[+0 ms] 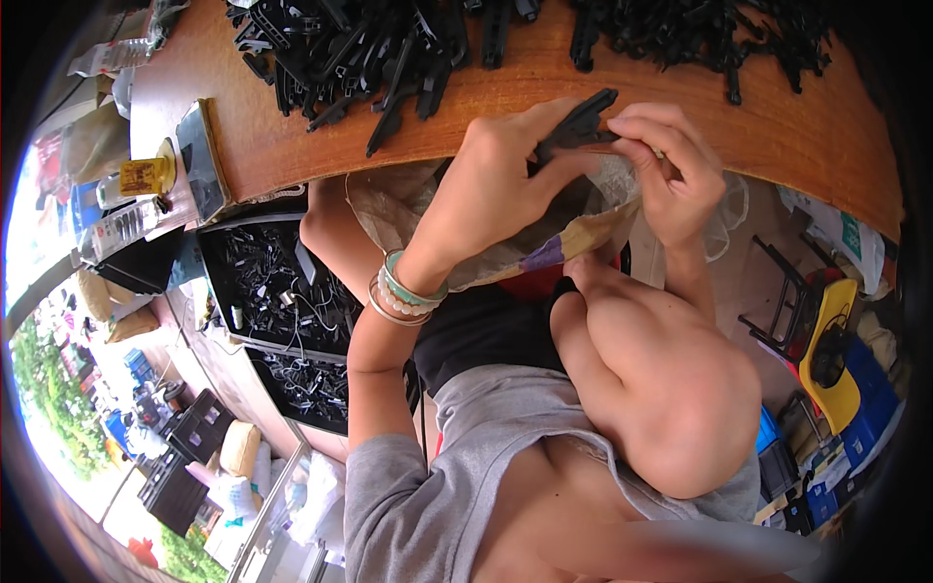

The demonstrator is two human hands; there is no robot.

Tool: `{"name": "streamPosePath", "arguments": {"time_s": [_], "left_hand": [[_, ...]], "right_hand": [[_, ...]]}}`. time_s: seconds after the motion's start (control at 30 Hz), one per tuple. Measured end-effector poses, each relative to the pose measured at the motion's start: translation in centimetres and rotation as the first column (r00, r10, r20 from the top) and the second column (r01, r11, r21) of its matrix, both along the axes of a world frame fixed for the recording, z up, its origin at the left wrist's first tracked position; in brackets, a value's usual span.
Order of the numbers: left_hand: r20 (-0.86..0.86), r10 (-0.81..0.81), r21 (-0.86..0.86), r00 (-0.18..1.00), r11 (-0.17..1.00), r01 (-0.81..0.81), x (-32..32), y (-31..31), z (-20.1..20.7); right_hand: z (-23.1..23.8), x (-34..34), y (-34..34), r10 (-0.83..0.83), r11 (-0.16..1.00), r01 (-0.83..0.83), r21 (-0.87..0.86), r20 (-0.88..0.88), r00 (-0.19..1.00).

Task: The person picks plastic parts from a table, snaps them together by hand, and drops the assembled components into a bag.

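Observation:
A black plastic part [577,124], flat and elongated, is held above the near edge of the wooden table. My left hand [494,187] grips it between thumb and fingers; bracelets circle that wrist. From the other side, my right hand [673,167] is closed in a pinch at the part's right end, its fingertips against it. Whatever lies between those fingertips is partly hidden. Under both hands a translucent plastic bag [583,238] hangs open across my lap. A big heap of similar black parts [364,53] lies beyond my left hand.
The brown wooden table [292,146] curves around in front of me. Another pile of thin black parts [714,44] lies at its far right. Black trays [282,282] of small parts stand below on the left. A yellow chair [834,360] is at the right.

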State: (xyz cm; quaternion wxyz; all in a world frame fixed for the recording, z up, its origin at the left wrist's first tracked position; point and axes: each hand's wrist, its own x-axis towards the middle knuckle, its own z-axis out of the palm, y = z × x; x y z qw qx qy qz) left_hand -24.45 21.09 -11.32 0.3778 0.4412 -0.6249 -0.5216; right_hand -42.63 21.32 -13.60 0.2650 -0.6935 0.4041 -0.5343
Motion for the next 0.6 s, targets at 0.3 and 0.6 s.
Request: {"name": "streamPosePath", "arguments": {"time_s": [0.3, 0.6], "left_hand": [[0.226, 0.09, -0.279, 0.97, 0.96, -0.024, -0.2, 0.7, -0.1], [0.152, -0.006, -0.269, 0.988, 0.962, 0.047, 0.0, 1.0, 0.1]], "right_hand": [[0.9, -0.3, -0.1, 0.088, 0.995, -0.089, -0.035, -0.027, 0.996], [0.5, -0.3, 0.4, 0.086, 0.996, -0.085, 0.011, -0.094, 0.992]]}}
